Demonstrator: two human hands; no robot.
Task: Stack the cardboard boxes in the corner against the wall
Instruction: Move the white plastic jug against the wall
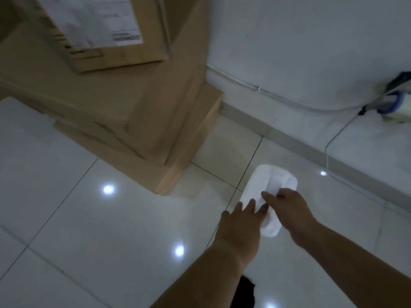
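Cardboard boxes [133, 121] stacked top left, pushed against wall [289, 41]. Flat box [124, 56] with white label [93, 21] laid on top. All closed, contents not seen. White moulded piece [266, 181] left on tiled floor [89, 218] near stack's bottom corner, not touching it. Left hand [240, 225] stretched flat, fingers straight, tips touching piece's near edge. Right hand [291, 212] laid over its right side, grip can't be told, too blurry. White cable [289, 103] run along wall base toward blue-and-white thing [393, 103] at far right.
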